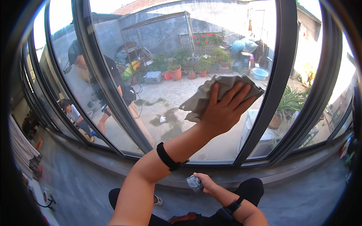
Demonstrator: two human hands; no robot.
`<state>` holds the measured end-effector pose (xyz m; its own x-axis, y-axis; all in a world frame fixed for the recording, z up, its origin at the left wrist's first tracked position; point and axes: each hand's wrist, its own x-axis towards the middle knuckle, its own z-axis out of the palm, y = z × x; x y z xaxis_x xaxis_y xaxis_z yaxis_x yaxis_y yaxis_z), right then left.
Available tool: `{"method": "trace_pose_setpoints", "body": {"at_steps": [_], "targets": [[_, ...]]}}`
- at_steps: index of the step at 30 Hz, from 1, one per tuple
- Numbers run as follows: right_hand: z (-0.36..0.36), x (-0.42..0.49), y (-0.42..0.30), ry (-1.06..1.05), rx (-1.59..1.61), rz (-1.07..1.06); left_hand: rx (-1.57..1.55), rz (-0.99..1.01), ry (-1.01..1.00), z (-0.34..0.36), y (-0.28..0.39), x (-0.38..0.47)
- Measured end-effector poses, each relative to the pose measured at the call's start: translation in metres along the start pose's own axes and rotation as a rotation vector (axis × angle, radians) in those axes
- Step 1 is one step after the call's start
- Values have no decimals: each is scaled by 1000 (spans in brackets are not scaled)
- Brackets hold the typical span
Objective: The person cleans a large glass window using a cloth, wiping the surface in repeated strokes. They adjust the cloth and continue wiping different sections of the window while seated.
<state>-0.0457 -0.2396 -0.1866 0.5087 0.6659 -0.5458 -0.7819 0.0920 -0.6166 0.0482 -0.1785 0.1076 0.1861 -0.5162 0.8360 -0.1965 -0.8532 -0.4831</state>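
My left hand reaches up across the view and presses a crumpled grey cloth flat against the window pane. Its fingers are spread over the cloth, close to the dark upright window frame on the right. Lower down, in front of the sill, my right hand grips a bunched blue-grey cloth. That second cloth is held away from the glass. Dark bands circle both my forearms.
Beyond the glass, a person in a dark cap bends close to the window. Another person crouches farther left. Flowerpots and a blue basin stand in the yard. A low ledge runs under the window; a curtain hangs at left.
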Motion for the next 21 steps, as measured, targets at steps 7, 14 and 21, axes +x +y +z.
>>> {"method": "trace_pose_setpoints", "body": {"at_steps": [7,14,21], "targets": [[-3,-7,-9,58,82,-19,88,44,-31,-28,-74,-31],[-13,-1,11,67,40,36,379,-445,82,-102,-240,-154],[-5,-1,11,19,116,127,343,-1103,307,-126,-335,-258]]}}
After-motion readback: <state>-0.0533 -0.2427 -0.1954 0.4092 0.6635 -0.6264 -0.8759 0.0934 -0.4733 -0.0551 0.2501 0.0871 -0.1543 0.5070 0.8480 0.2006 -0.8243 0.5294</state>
